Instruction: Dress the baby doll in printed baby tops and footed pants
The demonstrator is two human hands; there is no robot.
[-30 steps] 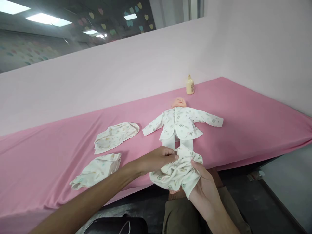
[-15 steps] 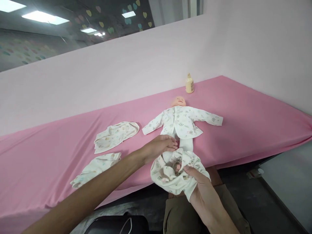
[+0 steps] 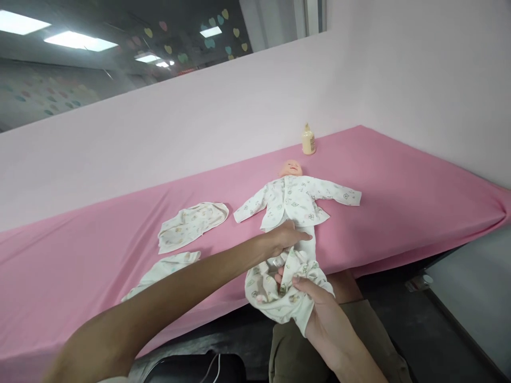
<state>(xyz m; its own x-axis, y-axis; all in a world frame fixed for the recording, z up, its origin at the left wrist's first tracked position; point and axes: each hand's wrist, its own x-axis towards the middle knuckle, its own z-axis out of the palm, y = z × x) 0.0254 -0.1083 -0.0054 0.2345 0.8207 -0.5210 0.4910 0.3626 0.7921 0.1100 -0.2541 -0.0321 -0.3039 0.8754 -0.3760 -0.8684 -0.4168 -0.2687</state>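
Note:
A baby doll (image 3: 292, 168) lies on its back in a white printed jacket (image 3: 295, 199), its white-covered legs (image 3: 306, 249) pointing towards me. My left hand (image 3: 285, 236) is closed around the doll's leg on the left, just below the jacket hem; some of its fingers are hidden. In my right hand (image 3: 313, 295) is a pair of white printed baby pants (image 3: 275, 308), bunched into a ring at the doll's feet. Its thumb presses the cloth from above, and some fingertips show inside the opening.
A pink sheet (image 3: 399, 202) covers the table. Two folded printed garments lie at the left, a farther one (image 3: 194, 226) and a nearer one (image 3: 163, 271) partly behind my left forearm. A pump bottle (image 3: 308, 141) stands behind the doll against the wall (image 3: 223, 117).
My left hand has moved right across the doll's legs, and its fingers have curled. The bunched pants in my right hand have shifted slightly left and down.

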